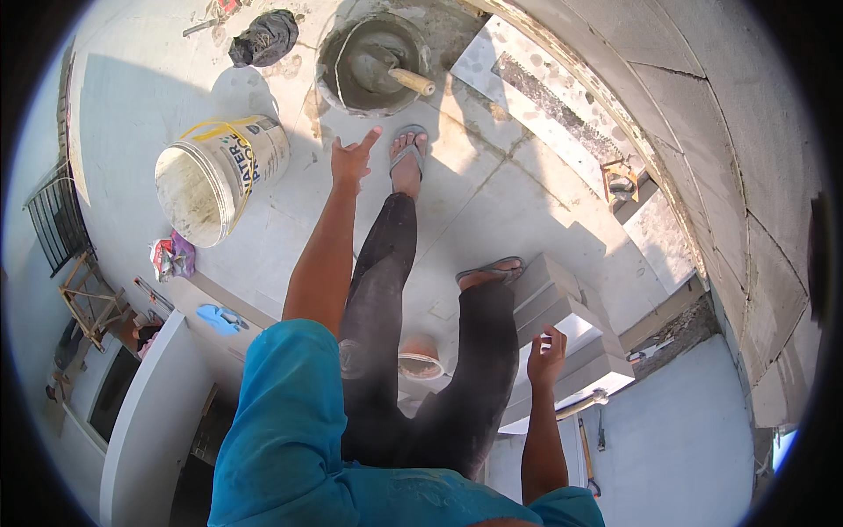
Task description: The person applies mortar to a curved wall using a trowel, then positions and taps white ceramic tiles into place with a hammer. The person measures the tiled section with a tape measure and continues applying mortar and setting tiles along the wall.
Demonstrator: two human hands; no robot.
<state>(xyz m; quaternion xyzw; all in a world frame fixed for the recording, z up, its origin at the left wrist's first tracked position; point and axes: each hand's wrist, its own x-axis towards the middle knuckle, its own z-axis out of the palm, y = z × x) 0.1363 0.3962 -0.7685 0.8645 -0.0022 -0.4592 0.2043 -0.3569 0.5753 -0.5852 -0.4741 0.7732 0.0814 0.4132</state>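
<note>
My left hand (351, 162) is held out with its fingers stretched and nothing in it, just below a black bucket (327, 90). Grey wet mortar (362, 54) fills part of that bucket, and a trowel with a wooden handle (413, 82) rests in it, handle over the rim. Lower down at the right, my right hand (546, 358) hangs empty, its fingers loosely bent and apart. It appears over a stack of pale grey blocks (562, 309); I cannot tell whether it touches them.
A white bucket (255, 145) lies tipped at the left. A black plastic bag (264, 39) is at the top. A handsaw with an orange handle (620, 183) lies along a pale slab beside the block wall (702, 149). Between my legs stands a small pot (421, 360).
</note>
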